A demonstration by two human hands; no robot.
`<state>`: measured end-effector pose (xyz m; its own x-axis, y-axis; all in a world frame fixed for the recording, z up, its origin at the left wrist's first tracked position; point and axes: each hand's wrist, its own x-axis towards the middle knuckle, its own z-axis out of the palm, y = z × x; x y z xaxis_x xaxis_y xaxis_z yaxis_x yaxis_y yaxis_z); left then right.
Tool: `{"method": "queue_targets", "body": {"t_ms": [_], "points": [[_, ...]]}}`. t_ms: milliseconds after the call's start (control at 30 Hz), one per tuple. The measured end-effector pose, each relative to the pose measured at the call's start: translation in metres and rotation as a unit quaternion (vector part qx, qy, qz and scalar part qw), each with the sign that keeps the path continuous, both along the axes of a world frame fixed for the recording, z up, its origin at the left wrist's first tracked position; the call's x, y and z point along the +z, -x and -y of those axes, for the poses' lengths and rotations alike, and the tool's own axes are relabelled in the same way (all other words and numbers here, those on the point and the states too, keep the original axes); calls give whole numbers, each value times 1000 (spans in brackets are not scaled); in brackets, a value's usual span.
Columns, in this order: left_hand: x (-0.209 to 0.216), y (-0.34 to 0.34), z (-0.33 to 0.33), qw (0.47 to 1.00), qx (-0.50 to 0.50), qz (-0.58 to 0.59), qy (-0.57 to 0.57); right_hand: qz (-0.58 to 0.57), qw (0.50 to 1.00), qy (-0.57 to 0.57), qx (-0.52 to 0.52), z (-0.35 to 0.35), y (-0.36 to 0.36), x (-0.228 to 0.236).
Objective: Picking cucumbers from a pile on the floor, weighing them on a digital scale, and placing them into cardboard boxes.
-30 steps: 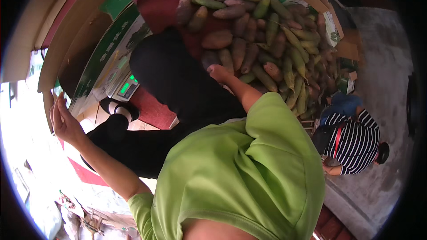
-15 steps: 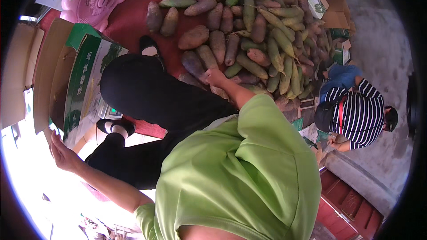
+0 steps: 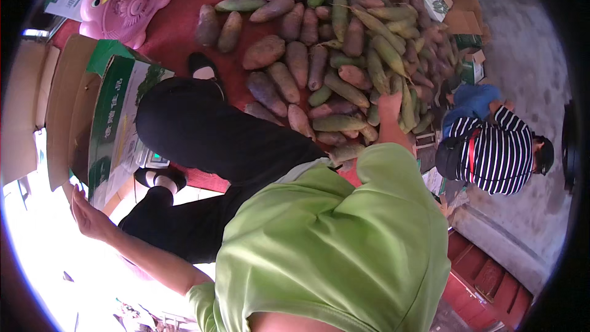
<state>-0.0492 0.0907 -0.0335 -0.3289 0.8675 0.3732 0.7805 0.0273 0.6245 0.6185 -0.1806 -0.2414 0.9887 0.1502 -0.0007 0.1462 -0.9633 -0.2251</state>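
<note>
A large heap of long radishes (image 3: 297, 64), some green and some dull reddish-purple, lies on a red floor covering. My right hand (image 3: 389, 109) reaches onto the heap's right part, at the lower end of a long green radish (image 3: 376, 69). Its fingers are not clear enough to show whether they grip that radish. At the far left, my left hand (image 3: 92, 216) has its fingers stretched out with nothing visible in them. It is beside the lower edge of an upright green-and-white cardboard box (image 3: 114, 120) with raised brown flaps.
A pink animal-shaped plastic basket (image 3: 126, 3) stands at the upper left. Beside the box is a scale (image 3: 158, 160) with a lit green display. To the right, a person in a striped shirt (image 3: 501, 150) bends near opened cartons (image 3: 465, 15). A red chest (image 3: 485, 276) stands lower right.
My right hand has moved right across the heap, away from the purple radishes near my knee to the green ones. My left hand stays nearly in place. The person at right has bent slightly differently.
</note>
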Motion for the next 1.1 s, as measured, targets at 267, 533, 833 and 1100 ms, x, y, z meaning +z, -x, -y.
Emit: {"method": "queue_targets", "body": {"t_ms": [267,533,833,1100], "points": [[-21,-1,-12,996,-57,12,-62,33,997,-30,64,35,-33,-9],[2,-13,0,995,-58,-7,-82,-15,978,-92,189,-89,8,32],[9,-10,3,993,-58,31,-95,-233,886,-399,42,-173,34,82],[18,-16,5,996,-61,24,-62,-350,708,-501,355,-290,181,227]]}}
